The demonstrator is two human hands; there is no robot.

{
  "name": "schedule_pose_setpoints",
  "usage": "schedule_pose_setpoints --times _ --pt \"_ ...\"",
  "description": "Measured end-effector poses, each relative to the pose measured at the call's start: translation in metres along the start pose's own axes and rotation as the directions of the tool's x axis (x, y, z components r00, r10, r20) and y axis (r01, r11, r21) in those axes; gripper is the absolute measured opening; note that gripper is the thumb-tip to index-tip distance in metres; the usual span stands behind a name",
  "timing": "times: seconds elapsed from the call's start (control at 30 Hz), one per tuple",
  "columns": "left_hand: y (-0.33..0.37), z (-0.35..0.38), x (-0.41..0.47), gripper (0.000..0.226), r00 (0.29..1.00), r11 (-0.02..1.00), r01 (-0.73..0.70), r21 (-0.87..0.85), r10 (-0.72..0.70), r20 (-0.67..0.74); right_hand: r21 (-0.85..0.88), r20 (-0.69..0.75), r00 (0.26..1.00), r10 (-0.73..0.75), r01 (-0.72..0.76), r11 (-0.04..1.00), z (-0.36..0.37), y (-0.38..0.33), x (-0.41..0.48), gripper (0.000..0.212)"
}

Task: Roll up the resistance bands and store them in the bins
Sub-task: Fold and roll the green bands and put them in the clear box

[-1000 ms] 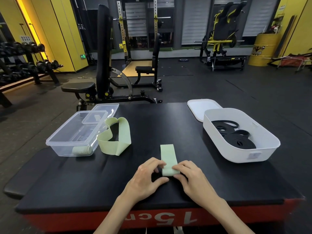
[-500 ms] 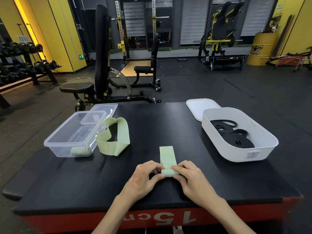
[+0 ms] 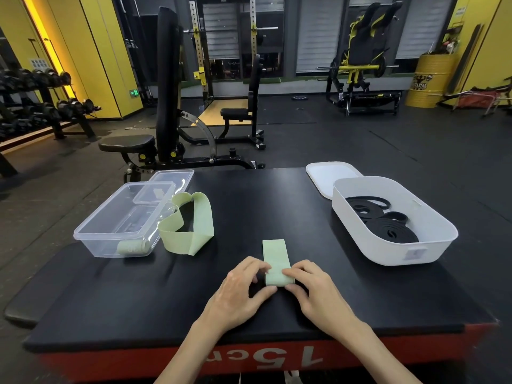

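Note:
A flat light-green resistance band [image 3: 275, 257] lies lengthwise on the black platform [image 3: 277, 217], its near end rolled over. My left hand [image 3: 243, 289] pinches the roll's left side and my right hand [image 3: 310, 284] pinches its right side. A second green band [image 3: 188, 225] stands as a loose loop beside the clear plastic bin [image 3: 122, 217], which holds one rolled green band [image 3: 131, 247]. The white bin [image 3: 399, 245] at the right holds rolled black bands [image 3: 388, 225].
A clear lid [image 3: 169, 181] lies behind the clear bin and a white lid [image 3: 329, 176] behind the white bin. The platform's red front edge runs just below my wrists. Gym benches, racks and a dumbbell rack stand on the floor beyond.
The roll at the band's near end has moved slightly forward and grown a little under both hands. The bins and the looped band have stayed where they were.

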State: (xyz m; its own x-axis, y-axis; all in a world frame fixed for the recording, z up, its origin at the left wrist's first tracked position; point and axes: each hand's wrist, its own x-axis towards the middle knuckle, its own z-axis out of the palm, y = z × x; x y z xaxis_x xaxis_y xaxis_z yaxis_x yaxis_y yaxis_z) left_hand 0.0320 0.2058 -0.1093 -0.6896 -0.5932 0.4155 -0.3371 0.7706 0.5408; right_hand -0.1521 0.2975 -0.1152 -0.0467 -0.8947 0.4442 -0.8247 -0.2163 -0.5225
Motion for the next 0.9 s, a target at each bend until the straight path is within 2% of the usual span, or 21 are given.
schedule_pose_setpoints --times 0.17,0.3,0.43,0.7,0.9 --pt "-0.0012 -0.0001 0.0018 0.019 1.0 1.0 0.007 -0.016 -0.007 -0.001 -0.019 0.014 1.0 -0.013 0.013 1.0 0.0017 0.0025 0.0009 0.025" --pt "-0.0016 0.0002 0.0016 0.022 1.0 1.0 0.01 -0.025 -0.01 0.002 -0.042 0.014 1.0 0.0 0.0 0.999 0.0026 0.0017 -0.0006 0.026" --pt "-0.0005 -0.0004 -0.0007 0.036 1.0 1.0 -0.002 -0.026 0.003 0.018 -0.069 0.028 0.999 -0.024 0.026 0.997 0.003 -0.0005 -0.0028 0.024" --pt "-0.0032 0.0022 -0.0001 0.031 1.0 1.0 -0.004 -0.011 0.004 0.0 -0.03 0.014 1.0 -0.017 0.017 0.999 -0.0011 -0.0035 -0.0047 0.034" --pt "-0.0012 0.0026 -0.001 0.036 1.0 1.0 0.006 0.005 -0.006 0.021 0.011 -0.009 1.0 -0.028 0.028 1.0 -0.0002 0.0004 -0.0018 0.024"
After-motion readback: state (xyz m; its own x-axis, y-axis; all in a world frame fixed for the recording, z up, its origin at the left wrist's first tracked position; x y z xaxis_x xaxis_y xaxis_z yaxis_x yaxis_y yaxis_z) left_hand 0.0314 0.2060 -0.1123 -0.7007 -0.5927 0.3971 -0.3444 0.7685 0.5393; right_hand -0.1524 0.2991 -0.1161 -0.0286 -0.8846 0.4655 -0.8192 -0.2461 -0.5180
